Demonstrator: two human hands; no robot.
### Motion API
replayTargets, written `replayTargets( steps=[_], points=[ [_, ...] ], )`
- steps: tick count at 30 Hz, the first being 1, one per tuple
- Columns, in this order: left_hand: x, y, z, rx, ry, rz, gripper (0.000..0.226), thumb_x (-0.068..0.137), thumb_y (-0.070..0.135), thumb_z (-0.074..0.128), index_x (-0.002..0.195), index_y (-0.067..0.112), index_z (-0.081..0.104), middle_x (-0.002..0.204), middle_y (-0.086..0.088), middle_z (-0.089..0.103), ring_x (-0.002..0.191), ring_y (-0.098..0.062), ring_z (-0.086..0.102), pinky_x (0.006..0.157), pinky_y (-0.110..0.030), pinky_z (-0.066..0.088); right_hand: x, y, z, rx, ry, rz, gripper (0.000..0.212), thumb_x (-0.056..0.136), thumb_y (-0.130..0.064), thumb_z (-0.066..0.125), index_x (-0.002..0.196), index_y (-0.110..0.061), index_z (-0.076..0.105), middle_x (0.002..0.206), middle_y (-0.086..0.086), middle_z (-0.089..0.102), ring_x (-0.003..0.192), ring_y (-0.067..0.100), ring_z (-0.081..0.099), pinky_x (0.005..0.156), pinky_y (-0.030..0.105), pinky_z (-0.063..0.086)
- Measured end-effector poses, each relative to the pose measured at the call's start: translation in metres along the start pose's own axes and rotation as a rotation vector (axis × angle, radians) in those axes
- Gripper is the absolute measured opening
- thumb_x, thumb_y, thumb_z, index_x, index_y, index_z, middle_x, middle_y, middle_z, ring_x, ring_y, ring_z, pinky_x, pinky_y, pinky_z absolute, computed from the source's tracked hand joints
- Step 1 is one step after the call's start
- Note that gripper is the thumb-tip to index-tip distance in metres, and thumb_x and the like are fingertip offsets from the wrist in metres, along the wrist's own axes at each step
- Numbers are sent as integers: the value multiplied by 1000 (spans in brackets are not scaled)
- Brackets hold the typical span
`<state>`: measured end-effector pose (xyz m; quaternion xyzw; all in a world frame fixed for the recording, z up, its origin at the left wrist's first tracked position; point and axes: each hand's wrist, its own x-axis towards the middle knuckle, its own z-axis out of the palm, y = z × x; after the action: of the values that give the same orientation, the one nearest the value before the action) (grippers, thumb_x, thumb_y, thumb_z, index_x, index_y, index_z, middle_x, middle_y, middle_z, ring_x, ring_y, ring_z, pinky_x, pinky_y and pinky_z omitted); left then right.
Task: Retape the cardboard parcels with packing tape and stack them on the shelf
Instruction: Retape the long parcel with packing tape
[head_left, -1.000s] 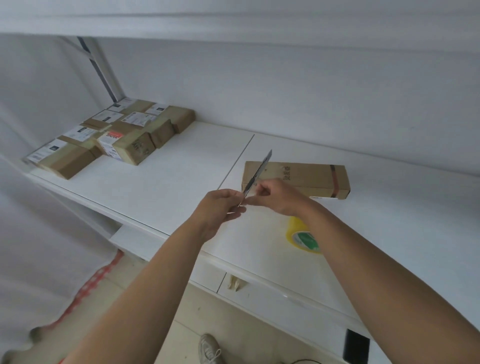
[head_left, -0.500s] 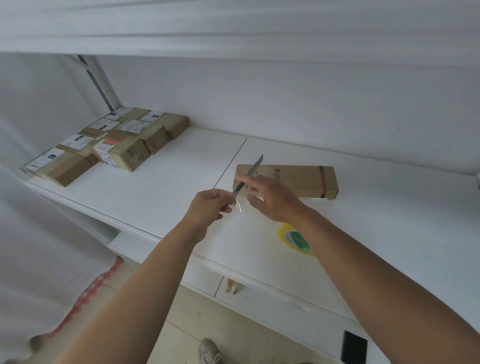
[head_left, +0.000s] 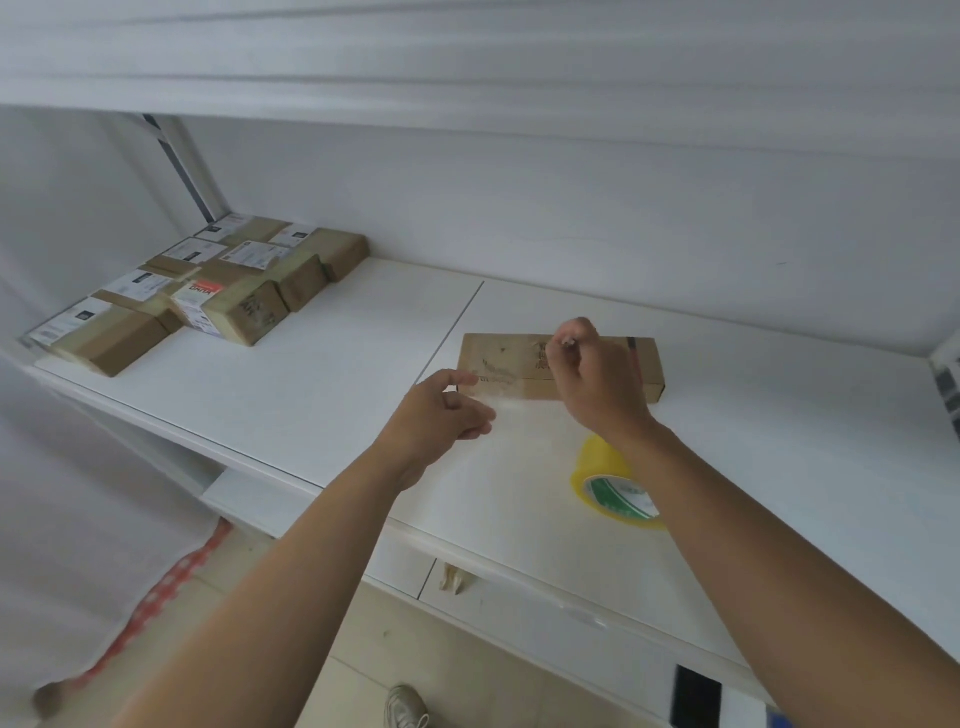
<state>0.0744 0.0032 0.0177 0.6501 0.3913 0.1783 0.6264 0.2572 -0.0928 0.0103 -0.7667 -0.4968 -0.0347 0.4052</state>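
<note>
Spanning the white wall, a white shelf (head_left: 311, 374) bears parcels (head_left: 208, 291); both hands' fingers (head_left: 467, 410) pinch clear tape (head_left: 498, 387).

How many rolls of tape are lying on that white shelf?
1. A single yellow tape roll lies flat on the shelf, near the front edge, partly hidden behind the right forearm. Another might sit out of sight, though none shows.

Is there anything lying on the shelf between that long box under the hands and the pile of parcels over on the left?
Nothing visible does. The long parcel and the stacked parcels are separated only by bare white shelf. The yellow tape roll sits nearer the person, off that path.
</note>
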Motion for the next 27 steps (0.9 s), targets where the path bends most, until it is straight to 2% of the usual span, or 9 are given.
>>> replayTargets(
  steps=[3,4,7,10,14,17,20,25,27],
  points=[
    [3,-4,6,7,-15,-23,36,91,-1,66,125,8,56,94,-12,75,80,-16,72,81,-26,57,12,-15,1,251,57,139,15,100,-21,52,92,-13,61,70,-2,65,61,5,57,57,9,39],
    [3,-6,7,12,-14,-33,35,91,-1,66,124,7,57,94,-11,76,80,-16,72,80,-25,57,15,-17,4,362,47,196,16,99,-20,52,87,-14,61,69,-3,65,62,7,59,61,10,42],
    [4,-12,9,2,-11,-74,33,91,0,67,122,6,59,93,-9,76,79,-14,73,76,-21,56,19,-16,13,690,7,384,15,97,-18,57,90,-8,67,69,4,67,66,11,62,71,27,53],
    [4,-18,8,-25,-6,-132,31,88,1,71,118,3,61,97,-12,75,81,-16,73,76,-20,57,17,-9,13,933,-1,502,9,92,-11,63,86,-10,69,67,8,65,69,18,61,71,30,52],
    [5,-22,6,-72,-28,-203,17,88,1,71,105,0,70,95,-12,76,83,-18,73,74,-21,57,22,-3,9,1194,-69,581,12,91,-5,60,83,-7,67,62,8,64,64,21,60,66,29,49],
    [5,-23,10,-97,-15,-205,5,90,7,70,93,3,72,89,-11,75,77,-18,72,69,-21,56,23,-1,7,1223,-96,579,21,92,-2,49,79,-4,65,54,9,61,55,20,57,61,30,46],
    [5,-25,13,-70,39,-185,7,94,12,67,91,6,69,83,-9,74,70,-16,70,64,-20,55,19,0,3,1105,-187,494,26,90,2,42,76,-3,63,49,9,57,49,21,53,58,30,44],
    [6,-27,11,-11,73,-170,10,97,17,63,96,8,68,88,-9,73,72,-16,68,66,-23,57,9,4,9,867,-362,378,12,81,-11,51,75,-5,58,48,6,58,46,18,53,56,29,45],
    [7,-27,10,10,90,-163,10,97,18,63,95,10,68,94,-7,72,78,-17,68,72,-26,59,7,2,12,777,-397,330,15,88,-8,51,75,-5,58,50,6,61,49,17,54,56,27,44]
  ],
)
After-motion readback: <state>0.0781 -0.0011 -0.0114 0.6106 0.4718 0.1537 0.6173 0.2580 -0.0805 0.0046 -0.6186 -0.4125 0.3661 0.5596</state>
